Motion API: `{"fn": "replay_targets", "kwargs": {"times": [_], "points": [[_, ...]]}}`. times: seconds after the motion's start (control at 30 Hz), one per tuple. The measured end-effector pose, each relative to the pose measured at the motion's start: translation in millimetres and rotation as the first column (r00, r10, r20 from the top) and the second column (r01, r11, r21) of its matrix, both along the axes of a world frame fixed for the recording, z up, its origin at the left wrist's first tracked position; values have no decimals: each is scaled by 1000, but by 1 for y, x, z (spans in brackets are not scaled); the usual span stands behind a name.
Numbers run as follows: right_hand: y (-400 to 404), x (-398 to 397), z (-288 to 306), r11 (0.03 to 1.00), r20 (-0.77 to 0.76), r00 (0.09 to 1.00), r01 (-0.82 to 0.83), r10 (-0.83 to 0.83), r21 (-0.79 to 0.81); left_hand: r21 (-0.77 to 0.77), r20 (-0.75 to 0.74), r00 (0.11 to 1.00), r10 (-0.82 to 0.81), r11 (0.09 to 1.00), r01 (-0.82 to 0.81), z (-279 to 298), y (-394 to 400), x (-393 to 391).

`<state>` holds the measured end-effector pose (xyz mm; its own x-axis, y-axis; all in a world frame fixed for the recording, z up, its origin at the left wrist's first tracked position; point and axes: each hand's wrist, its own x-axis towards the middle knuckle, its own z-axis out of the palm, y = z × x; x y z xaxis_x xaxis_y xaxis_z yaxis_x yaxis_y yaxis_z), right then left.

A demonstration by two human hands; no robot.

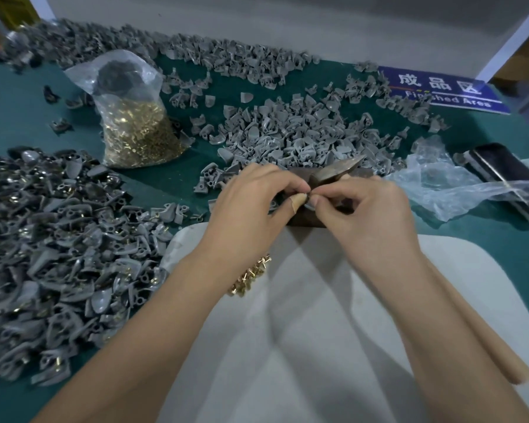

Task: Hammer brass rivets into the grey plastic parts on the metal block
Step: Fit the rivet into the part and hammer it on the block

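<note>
Two hands, left (pixel 251 206) and right (pixel 361 209), met fingertip to fingertip over the dark block (pixel 306 219), pinching a small part (pixel 308 197) too hidden to identify. Loose rivets (pixel 251 277) lay near the left wrist. A blue sign (pixel 440 88) on the table (pixel 13 117) read "Finished Area".

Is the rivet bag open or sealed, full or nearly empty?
Open and roughly half full: the bag stands with its top gaping, and brass rivets fill only its lower part.
</note>
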<state>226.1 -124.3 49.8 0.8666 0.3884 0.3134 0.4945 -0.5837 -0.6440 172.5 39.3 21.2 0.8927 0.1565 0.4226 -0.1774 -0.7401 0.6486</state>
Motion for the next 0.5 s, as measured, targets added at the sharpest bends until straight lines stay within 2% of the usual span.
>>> {"fn": "replay_targets", "kwargs": {"times": [0.17,0.37,0.5], "points": [[4,-4,-1,998,13,998,60,-60,6,10,6,1000,22,1000,-22,-3,-1,2],[6,-4,-1,982,111,992,72,-54,-172,39,15,997,77,996,-78,-3,-6,1],[9,-7,-2,980,168,984,89,-59,-176,64,16,994,107,992,-108,-1,-7,1]]}}
